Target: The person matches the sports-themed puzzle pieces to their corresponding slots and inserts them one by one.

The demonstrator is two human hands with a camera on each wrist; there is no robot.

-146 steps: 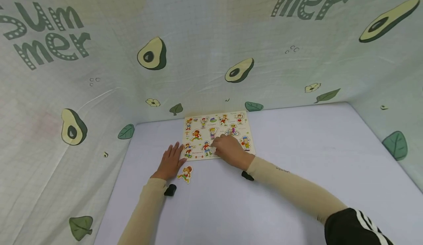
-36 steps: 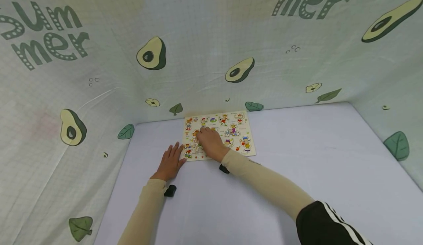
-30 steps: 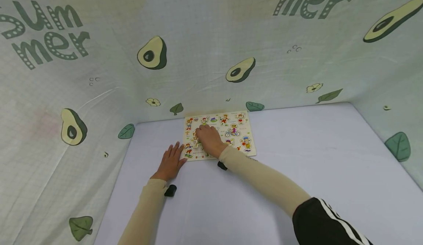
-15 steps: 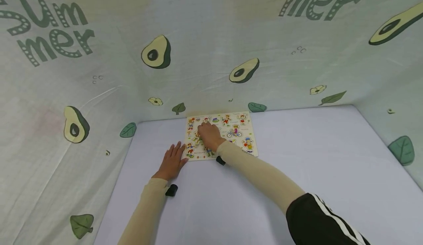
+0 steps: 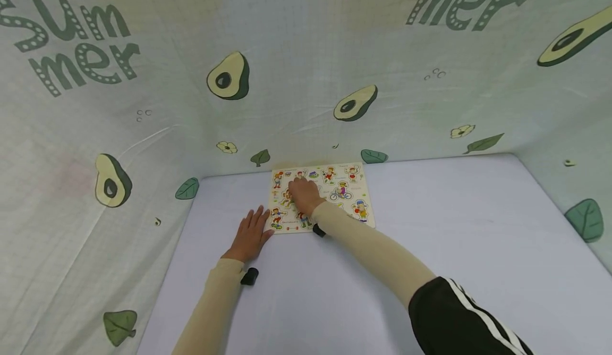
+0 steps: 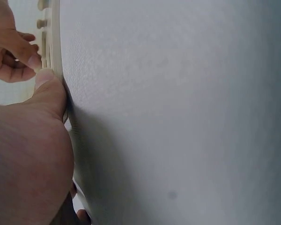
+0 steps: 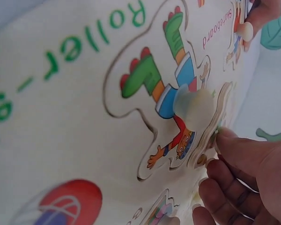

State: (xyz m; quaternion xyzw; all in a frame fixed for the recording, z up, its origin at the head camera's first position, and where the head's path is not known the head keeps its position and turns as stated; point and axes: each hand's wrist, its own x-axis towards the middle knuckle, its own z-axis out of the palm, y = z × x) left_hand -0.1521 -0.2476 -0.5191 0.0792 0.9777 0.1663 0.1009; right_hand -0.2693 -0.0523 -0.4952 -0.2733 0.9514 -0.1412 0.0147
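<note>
A wooden knob puzzle board (image 5: 292,232) with cartoon sports figures lies against the back of the table. My right hand (image 5: 306,195) is over its left half, thumb and fingertips on the edge of a runner puzzle piece (image 7: 221,105) that stands slightly proud of the board in the right wrist view. Beside it, the roller-skater piece (image 7: 152,77) with a pale round knob (image 7: 195,110) sits in its cutout. My left hand (image 5: 247,235) lies with fingers spread by the board's left edge; its thumb (image 6: 46,77) touches that edge in the left wrist view.
Other pieces, such as the cyclist (image 5: 341,191) and the skateboarder (image 5: 277,218), sit in the board. A white-covered table (image 5: 454,238) spreads to the right and front. A printed curtain (image 5: 296,52) rises right behind the board.
The runner piece, earlier on the table by my left hand, is now on the board's left part under my right hand, which has shifted left from the lower middle. My left hand stays put.
</note>
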